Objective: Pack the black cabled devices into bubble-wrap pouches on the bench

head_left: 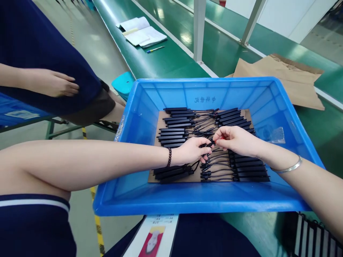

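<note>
My left hand (193, 150) reaches into a blue plastic bin (200, 207), its fingers closed on the black cable connector (210, 144) of one of the black bar-shaped parts. My right hand (239, 141) meets it from the right, thumb and fingertips pinched on a small red piece (216, 141) at the connector's end. Fingers hide most of the red piece, so its kind is unclear. Around both hands, black bars with cables lie in a left row (173, 132) and a right row (250, 168), cables towards the middle, on a brown cardboard sheet (197, 175).
A clear plastic bag (277, 135) lies in the bin's right side. Behind stand a green bench (177, 64) with an open notebook (146, 35) and pen (155, 49), and brown paper (284, 78). A co-worker's hand (57, 84) is at left. More bars (316, 235) sit lower right.
</note>
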`<state>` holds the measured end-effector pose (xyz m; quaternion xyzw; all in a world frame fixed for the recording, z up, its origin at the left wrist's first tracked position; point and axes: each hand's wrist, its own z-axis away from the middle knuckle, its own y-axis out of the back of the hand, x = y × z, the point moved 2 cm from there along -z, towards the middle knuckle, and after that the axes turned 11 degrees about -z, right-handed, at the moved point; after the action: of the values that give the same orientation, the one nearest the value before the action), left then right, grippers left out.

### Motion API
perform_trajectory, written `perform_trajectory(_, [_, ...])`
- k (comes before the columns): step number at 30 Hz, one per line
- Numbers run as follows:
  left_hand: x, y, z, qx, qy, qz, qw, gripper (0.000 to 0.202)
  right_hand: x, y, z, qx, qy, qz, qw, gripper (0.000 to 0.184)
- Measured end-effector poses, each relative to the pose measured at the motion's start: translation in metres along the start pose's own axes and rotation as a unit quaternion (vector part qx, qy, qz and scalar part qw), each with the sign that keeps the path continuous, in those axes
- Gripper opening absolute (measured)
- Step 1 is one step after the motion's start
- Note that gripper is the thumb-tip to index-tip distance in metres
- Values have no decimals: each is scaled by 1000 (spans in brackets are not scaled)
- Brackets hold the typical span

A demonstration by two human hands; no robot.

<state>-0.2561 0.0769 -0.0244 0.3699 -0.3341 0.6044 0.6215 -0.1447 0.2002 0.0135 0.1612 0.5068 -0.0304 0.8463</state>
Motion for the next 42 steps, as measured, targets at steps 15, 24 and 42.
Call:
perform_trajectory(15, [3,3,-1,25,9,-47,999,13,2,-4,-5,-1,-19,102,995,4])
perform_trajectory(24, [4,0,3,23,46,-42,998,14,1,-5,-7,-62,-43,131,988,4])
perform_trajectory(42, [0,3,0,32,48,-15,998,14,13,3,-15,5,-147,-96,985,21])
